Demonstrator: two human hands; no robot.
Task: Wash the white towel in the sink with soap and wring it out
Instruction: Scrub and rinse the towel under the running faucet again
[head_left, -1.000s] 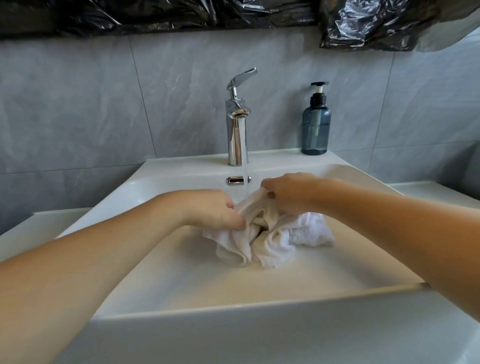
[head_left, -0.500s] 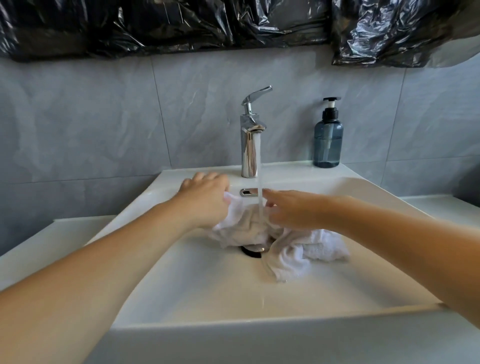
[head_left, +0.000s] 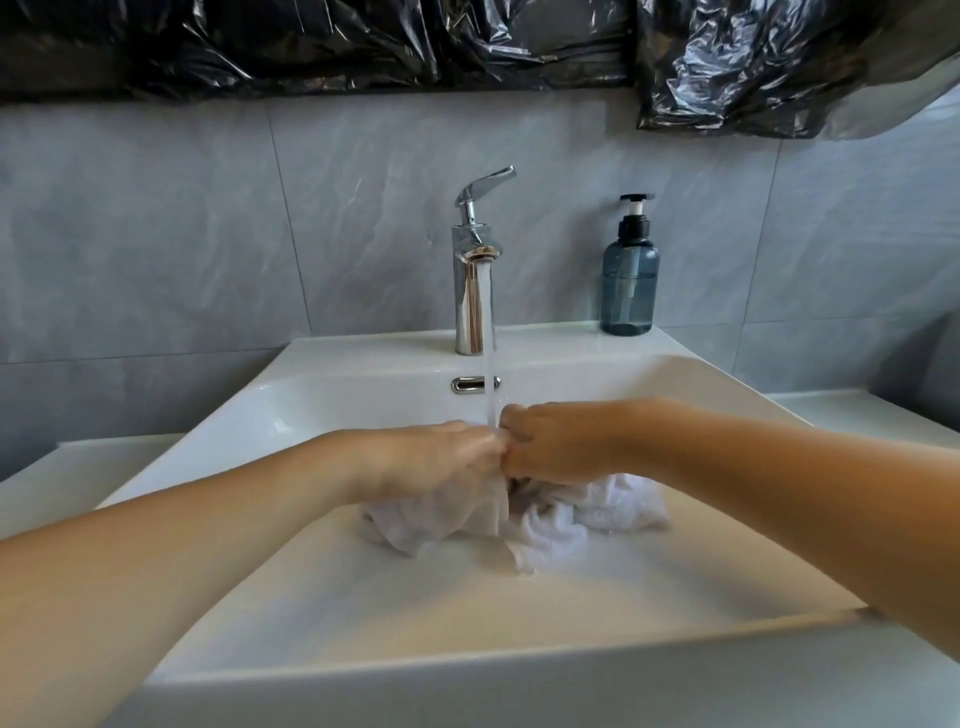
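The white towel (head_left: 556, 525) lies bunched and wet in the middle of the white sink (head_left: 363, 613). My left hand (head_left: 441, 462) grips its left part with curled fingers. My right hand (head_left: 556, 447) grips its right part, knuckles touching the left hand. Water runs from the chrome faucet (head_left: 472, 270) straight down onto the spot where both hands meet. Folds of towel spill out below and to the right of my hands. The drain is hidden under the cloth.
A blue soap pump bottle (head_left: 629, 280) stands on the sink's back ledge, right of the faucet. An overflow slot (head_left: 475, 384) sits in the back wall of the basin. Grey tiles rise behind; black plastic sheeting (head_left: 363, 41) hangs above.
Both hands have come together over the towel under the stream and pulled slightly toward me. The towel now covers the drain. The camera has tilted up a little.
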